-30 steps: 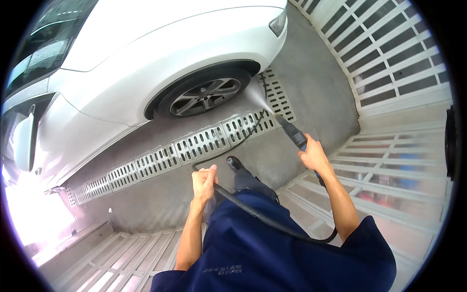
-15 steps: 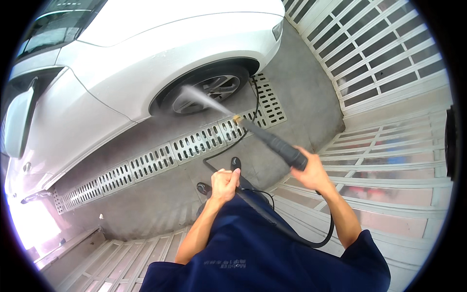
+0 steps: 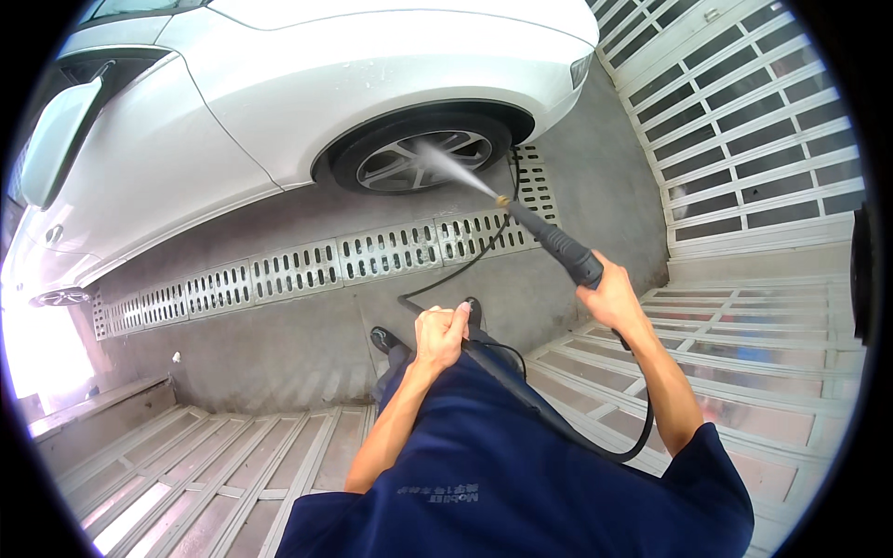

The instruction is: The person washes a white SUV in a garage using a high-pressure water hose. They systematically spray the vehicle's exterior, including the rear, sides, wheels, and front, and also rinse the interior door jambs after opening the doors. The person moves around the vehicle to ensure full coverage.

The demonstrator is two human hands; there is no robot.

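Right hand (image 3: 614, 299) grips spray lance (image 3: 551, 240), jet hitting wheel (image 3: 419, 160); left hand (image 3: 441, 335) fisted

Glossy white car (image 3: 307, 65), matt black lance (image 3: 555, 246)

White gate panels (image 3: 744, 121) beside floor drain grate (image 3: 298, 270).

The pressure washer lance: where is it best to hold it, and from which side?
Grip the thick black handle at the lance's rear end, coming from behind, as the right hand does. The nozzle end sprays toward the wheel; the hose trails back.
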